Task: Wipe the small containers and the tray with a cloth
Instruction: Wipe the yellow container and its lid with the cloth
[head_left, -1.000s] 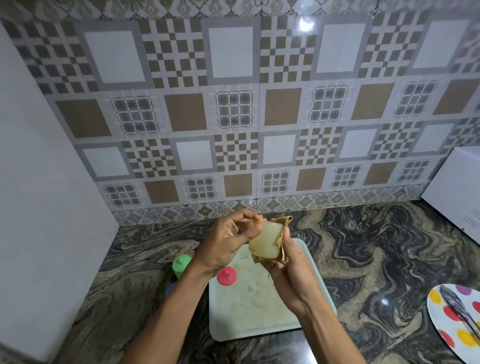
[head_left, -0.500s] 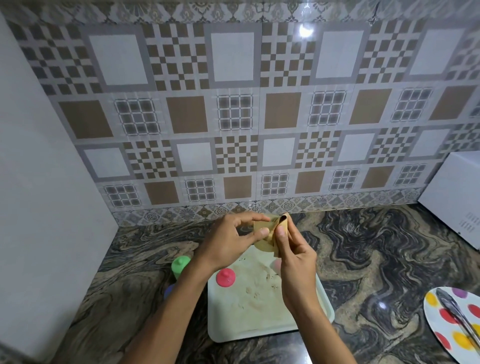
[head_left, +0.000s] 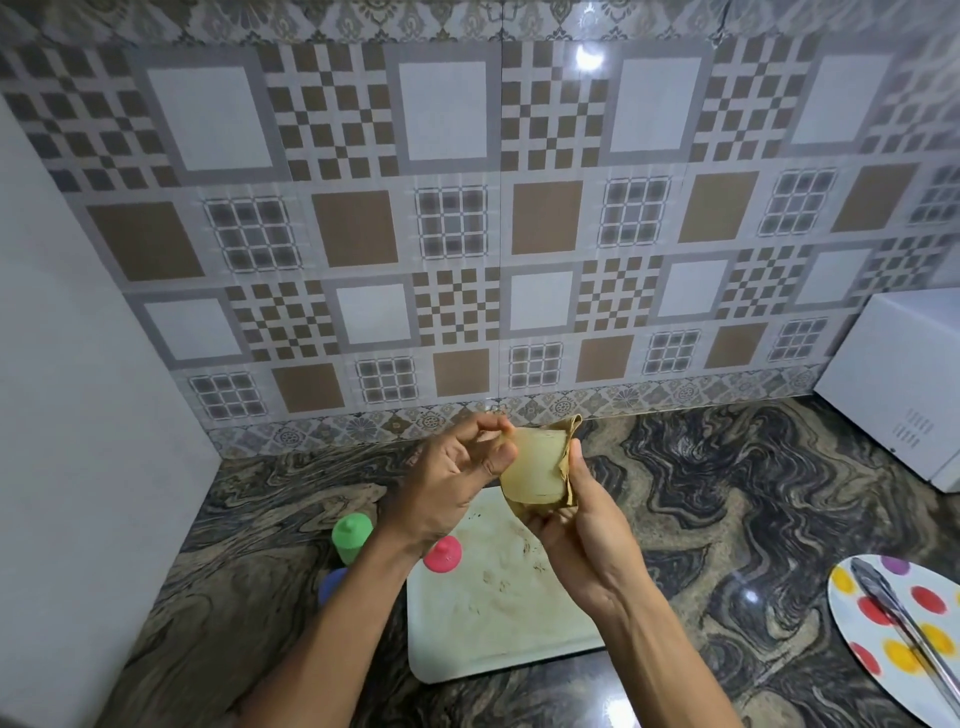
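Observation:
A small translucent container is held up over the far end of the pale tray. My left hand pinches its left rim. A brownish cloth is wrapped around its right side and bottom, gripped there by my right hand. The tray lies on the marble counter and shows brown smears. A pink-lidded container stands on the tray's left edge. A green-lidded container and a blue one, partly behind my left forearm, stand just left of the tray.
A white wall panel closes off the left side. A white appliance sits at the far right. A plate with coloured dots carrying metal tongs lies at the right front. The tiled backsplash runs behind the counter.
Half a second ago the cloth was folded over the container's top. Now the container's side faces me again and the cloth sits behind and under it.

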